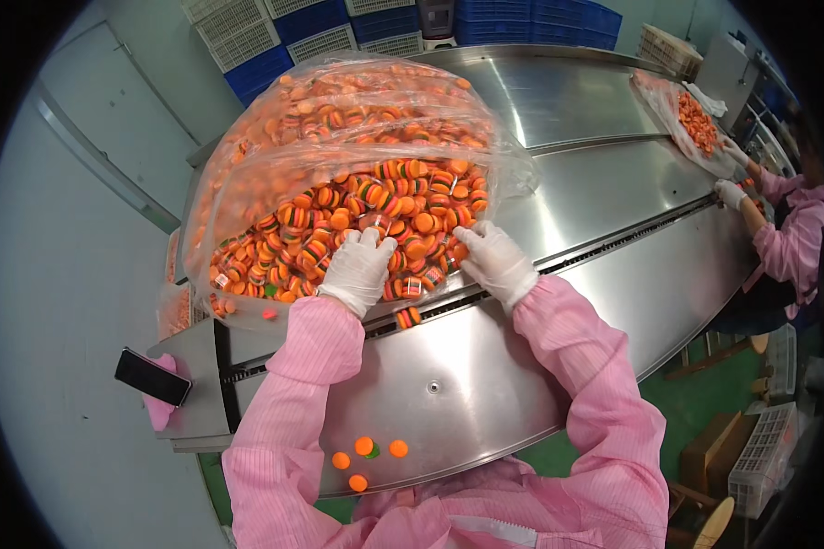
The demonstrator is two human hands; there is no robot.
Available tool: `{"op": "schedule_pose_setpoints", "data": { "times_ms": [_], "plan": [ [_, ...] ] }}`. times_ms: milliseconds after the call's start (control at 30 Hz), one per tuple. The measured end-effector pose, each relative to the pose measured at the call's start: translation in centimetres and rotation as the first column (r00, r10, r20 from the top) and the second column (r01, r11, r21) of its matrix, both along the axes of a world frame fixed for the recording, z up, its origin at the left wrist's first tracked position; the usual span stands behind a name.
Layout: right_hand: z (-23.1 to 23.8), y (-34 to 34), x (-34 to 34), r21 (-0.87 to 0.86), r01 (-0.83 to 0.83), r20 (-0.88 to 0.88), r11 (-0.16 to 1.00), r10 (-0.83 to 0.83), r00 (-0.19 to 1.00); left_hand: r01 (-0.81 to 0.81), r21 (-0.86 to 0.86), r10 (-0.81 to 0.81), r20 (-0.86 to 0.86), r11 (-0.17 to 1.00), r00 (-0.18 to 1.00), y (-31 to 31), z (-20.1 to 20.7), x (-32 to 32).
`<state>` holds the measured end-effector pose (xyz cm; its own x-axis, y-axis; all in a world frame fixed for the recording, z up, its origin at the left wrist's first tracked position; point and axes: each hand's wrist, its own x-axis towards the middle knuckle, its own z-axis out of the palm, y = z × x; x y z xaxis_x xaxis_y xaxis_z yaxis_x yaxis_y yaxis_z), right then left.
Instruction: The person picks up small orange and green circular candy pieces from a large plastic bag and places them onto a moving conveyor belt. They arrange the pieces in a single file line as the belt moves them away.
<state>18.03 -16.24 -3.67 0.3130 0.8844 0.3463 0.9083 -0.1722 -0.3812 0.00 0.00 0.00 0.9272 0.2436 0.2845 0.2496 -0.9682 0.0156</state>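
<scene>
A large clear plastic bag [339,128] lies on the steel work table with its mouth toward me. Inside are many small burger-shaped candies [293,220], layered in orange, yellow, red and green, some in clear wrappers. My left hand [357,273], in a white glove, rests on the front of the pile, its bent fingers apart among the candies. At the right front corner of the pile, my gloved right hand [497,263] touches the candies with its fingers apart. A single candy [408,317] sits on the table between my wrists.
Several loose orange pieces [364,446] lie near the table's front edge. A dark slot [604,245] runs along the steel table [485,375]. At left, a phone [153,377] rests on a pink cloth. A co-worker [787,220] handles another candy bag [696,123]. Crates [311,23] stand behind.
</scene>
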Motion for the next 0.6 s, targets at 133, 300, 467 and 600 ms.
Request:
{"op": "schedule_pose_setpoints", "data": {
  "times_ms": [133,300,467,600],
  "plan": [
    [0.6,1.3,-1.7,-0.097,0.138,-0.088,0.986,-0.147,0.985,-0.033,-0.018,0.032,-0.071,0.999,0.997,0.7,-0.7,0.7],
    [-1.1,0.6,-0.1,0.186,0.114,-0.336,0.976,-0.046,0.941,0.044,-0.08,-0.046,-0.023,0.996,0.999,1.2,-0.3,0.3],
    [1.0,-2.7,-2.8,0.18,-0.071,-0.894,0.981,0.193,0.404,0.144,-0.21,-0.131,0.074,0.967,0.989,0.4,2.2,-3.6],
    [-0.6,-2.2,-5.5,-0.101,-0.072,-0.502,0.992,0.012,0.865,0.031,-0.428,-0.118,-0.18,0.903,0.977,-2.5,3.1,-7.7]
  ]
}}
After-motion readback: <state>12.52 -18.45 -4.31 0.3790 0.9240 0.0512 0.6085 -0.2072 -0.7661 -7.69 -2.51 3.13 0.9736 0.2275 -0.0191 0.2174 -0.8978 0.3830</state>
